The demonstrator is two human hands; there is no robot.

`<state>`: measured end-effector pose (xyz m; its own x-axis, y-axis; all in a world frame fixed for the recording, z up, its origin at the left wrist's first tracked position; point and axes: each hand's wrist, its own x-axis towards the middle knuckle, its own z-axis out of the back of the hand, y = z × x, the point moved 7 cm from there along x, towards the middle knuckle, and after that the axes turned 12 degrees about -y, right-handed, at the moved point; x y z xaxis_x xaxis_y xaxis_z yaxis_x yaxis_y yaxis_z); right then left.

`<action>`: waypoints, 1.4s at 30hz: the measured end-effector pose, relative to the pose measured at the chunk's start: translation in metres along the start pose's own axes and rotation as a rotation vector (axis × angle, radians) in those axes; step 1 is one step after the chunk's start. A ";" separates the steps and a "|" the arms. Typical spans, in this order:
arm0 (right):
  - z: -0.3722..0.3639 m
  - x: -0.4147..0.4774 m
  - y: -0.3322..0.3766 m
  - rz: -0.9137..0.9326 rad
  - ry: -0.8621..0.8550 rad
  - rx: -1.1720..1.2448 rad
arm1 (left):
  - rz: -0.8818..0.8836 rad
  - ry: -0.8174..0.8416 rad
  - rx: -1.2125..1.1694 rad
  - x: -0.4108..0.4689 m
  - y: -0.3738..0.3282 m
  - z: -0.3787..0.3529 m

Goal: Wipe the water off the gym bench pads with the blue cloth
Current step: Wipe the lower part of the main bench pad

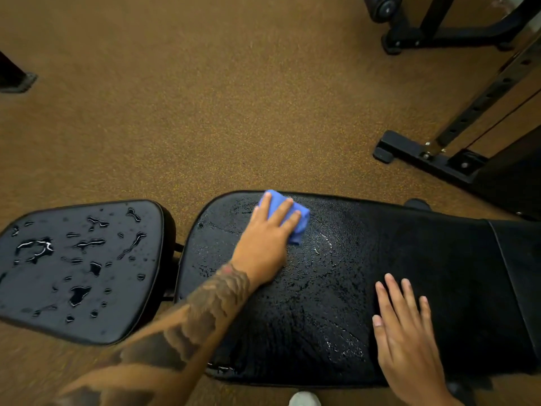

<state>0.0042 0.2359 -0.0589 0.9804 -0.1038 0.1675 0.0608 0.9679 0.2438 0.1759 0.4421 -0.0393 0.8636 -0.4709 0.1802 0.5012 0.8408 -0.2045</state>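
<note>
Left hand flat on blue cloth atop the wet long pad — right hand open, palm-down nearby

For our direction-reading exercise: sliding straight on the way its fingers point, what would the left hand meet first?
The left hand, pressing the blue cloth, would probably reach the far edge of the long pad first; beyond lies floor.

Open back pad between the hands and on rightward; open floor beyond the far edge. On the pad: left hand on cloth near the far left corner, right hand flat by the near edge. Alongside: seat pad across a narrow gap left, rack base far right.
</note>
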 end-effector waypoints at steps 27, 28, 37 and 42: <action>-0.001 -0.004 -0.001 0.002 0.032 -0.013 | 0.291 -0.063 -0.037 -0.067 0.009 0.013; -0.001 -0.004 -0.001 0.003 0.033 -0.013 | 0.313 -0.084 -0.031 -0.080 0.011 0.016; 0.001 -0.004 0.000 -0.005 0.053 0.000 | 0.260 0.022 -0.047 -0.133 -0.079 0.014; 0.001 -0.004 -0.002 -0.015 0.049 -0.012 | 0.154 0.090 -0.037 -0.097 -0.083 0.007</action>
<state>-0.0001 0.2343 -0.0591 0.9874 -0.1075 0.1165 0.0779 0.9690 0.2344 0.0501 0.4199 -0.0326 0.9310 -0.3606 0.0571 0.3626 0.8953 -0.2586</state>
